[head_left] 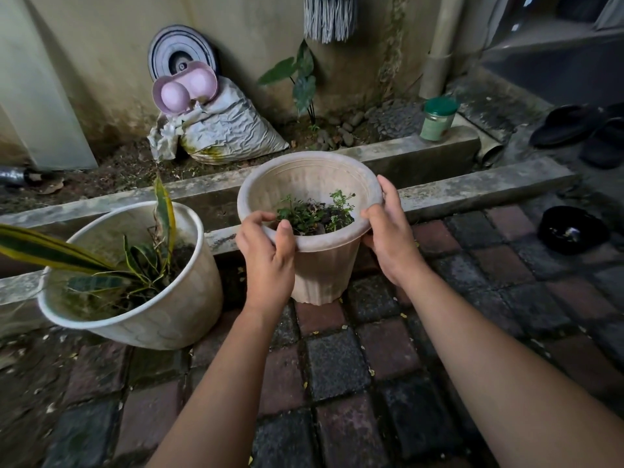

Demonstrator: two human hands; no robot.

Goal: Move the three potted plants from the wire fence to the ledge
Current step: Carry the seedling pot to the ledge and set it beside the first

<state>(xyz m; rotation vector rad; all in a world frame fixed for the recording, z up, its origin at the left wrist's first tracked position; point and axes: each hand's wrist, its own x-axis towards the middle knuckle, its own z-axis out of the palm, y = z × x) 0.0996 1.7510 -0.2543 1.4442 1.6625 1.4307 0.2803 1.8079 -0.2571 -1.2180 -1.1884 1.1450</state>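
You carried the beige ribbed plastic pot (317,231), left hand (266,251) and right hand (388,231) clasping its rim; next, set it on the far concrete ledge (472,190).

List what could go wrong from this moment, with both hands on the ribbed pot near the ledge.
1. The left hand and right hand grip only the rim of the ribbed pot; the flared lip could slip or flex under the soil's weight.
2. The white pot with the striped-leaf plant stands close to the left; a sideways swing could knock it or bend its leaves.
3. The ledge looks narrow and mossy, so a pot set off-centre might tip.
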